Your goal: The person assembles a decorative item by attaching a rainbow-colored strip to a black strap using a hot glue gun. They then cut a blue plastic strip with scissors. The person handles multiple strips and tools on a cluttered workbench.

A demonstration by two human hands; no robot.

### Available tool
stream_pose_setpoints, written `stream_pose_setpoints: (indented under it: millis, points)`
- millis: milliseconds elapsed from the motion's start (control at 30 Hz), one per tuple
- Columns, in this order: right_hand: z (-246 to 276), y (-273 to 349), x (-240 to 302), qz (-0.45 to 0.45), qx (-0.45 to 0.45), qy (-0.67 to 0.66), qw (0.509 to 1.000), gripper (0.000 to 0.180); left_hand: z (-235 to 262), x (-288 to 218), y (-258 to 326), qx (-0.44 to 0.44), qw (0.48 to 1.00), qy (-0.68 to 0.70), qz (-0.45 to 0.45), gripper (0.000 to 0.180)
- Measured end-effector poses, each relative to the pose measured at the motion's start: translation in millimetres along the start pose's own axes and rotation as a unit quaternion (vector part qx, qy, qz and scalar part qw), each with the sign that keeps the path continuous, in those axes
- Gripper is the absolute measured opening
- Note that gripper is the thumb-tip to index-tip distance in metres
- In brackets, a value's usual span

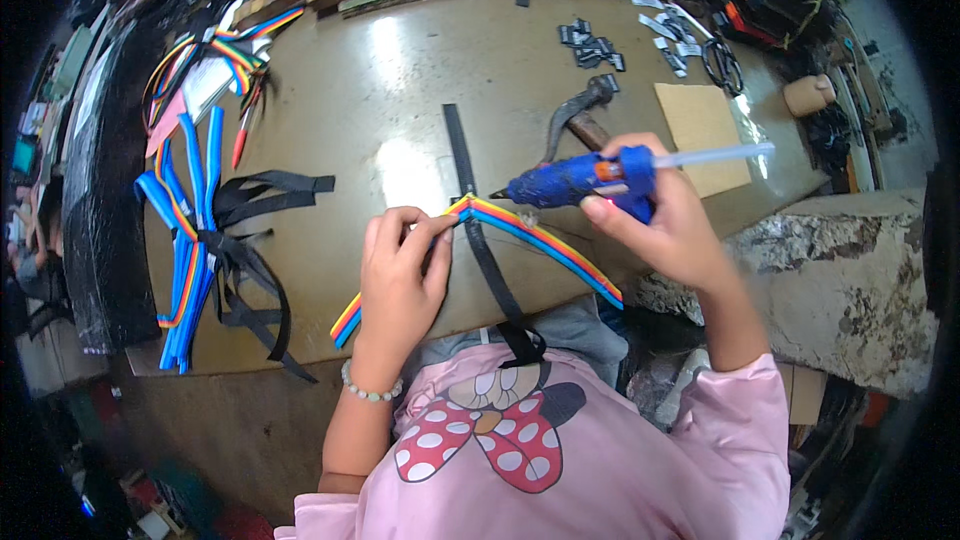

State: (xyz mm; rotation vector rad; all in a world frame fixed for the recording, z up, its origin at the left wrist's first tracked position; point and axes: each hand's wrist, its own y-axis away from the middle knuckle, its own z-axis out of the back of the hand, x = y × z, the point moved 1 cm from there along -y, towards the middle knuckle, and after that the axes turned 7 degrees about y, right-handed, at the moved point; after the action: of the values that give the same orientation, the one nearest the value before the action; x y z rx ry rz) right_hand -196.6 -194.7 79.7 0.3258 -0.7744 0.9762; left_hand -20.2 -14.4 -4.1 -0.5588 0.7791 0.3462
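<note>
My right hand (665, 215) is wrapped round a blue glue gun (580, 180) with a clear glue stick out of its back end. The gun's nozzle points left, close to the middle of a rainbow-striped strap (545, 242). Pinched at that middle, the strap is held by my left hand (405, 265), and its two ends slope down to either side. A black webbing strap (490, 265) crosses under it, from the tabletop down to the table's near edge. Whether the nozzle touches the strap I cannot tell.
A hammer (580, 118) lies beyond the glue gun, near small black pieces (590, 46), white tags (670, 35) and scissors (722, 65). Cardboard (700, 120) lies at right. Bundled blue straps (190, 240), black straps (270, 195) and a red pen (240, 145) are at left.
</note>
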Motion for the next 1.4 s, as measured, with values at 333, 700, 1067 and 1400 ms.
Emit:
stream_pose_setpoints:
  millis: [333, 700, 1067, 1400]
  points:
    - [-20, -29, -6, -0.017, 0.069, 0.061, 0.996, 0.043, 1, 1, 0, -0.001, 1.0, -0.005, -0.009, 0.016]
    - [-22, -4, -5, 0.004, 0.123, 0.067, 0.99, 0.047, -1, 1, 1, -0.008, 1.0, -0.004, -0.011, 0.017]
    - [61, 41, -125, -0.29, -0.439, 0.175, 0.832, 0.044, -2, -3, 2, -0.037, 0.999, -0.013, -0.022, 0.021]
    - [82, -12, -132, -0.144, -0.289, 0.266, 0.908, 0.03, 2, -5, 6, -0.079, 0.995, 0.002, -0.064, 0.021]
